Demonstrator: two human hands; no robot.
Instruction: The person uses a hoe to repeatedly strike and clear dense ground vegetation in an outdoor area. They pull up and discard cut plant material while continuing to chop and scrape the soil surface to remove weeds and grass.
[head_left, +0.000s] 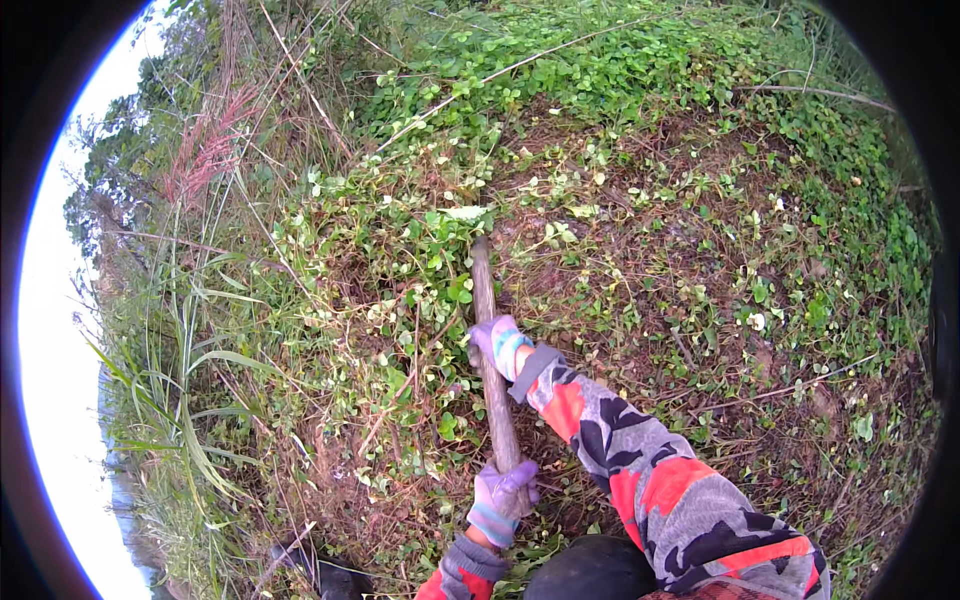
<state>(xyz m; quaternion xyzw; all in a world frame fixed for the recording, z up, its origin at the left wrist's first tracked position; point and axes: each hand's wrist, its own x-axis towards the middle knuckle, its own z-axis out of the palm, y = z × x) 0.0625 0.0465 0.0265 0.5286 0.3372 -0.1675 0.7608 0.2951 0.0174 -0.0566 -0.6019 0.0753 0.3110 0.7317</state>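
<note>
A long, weathered wooden tool handle (499, 409) runs up the middle of the view, away from me. Around its near end is my left hand (504, 501), in a purple knit glove with a striped cuff. Farther along the shaft, my right hand (499, 349) grips it in a matching glove. The far end of the handle meets cut vines (439, 247) and leaves; any tool head there is hidden. Loose stems and bare soil lie right of the shaft.
Dense green creepers (600, 67) cover the slope ahead. Tall grass (187, 375) and a reddish grass plume (210, 150) stand at left. A dry stalk (510, 73) crosses the growth above. Dark footwear (337, 577) shows low at left, beside a rounded black shape (592, 571) near my arms.
</note>
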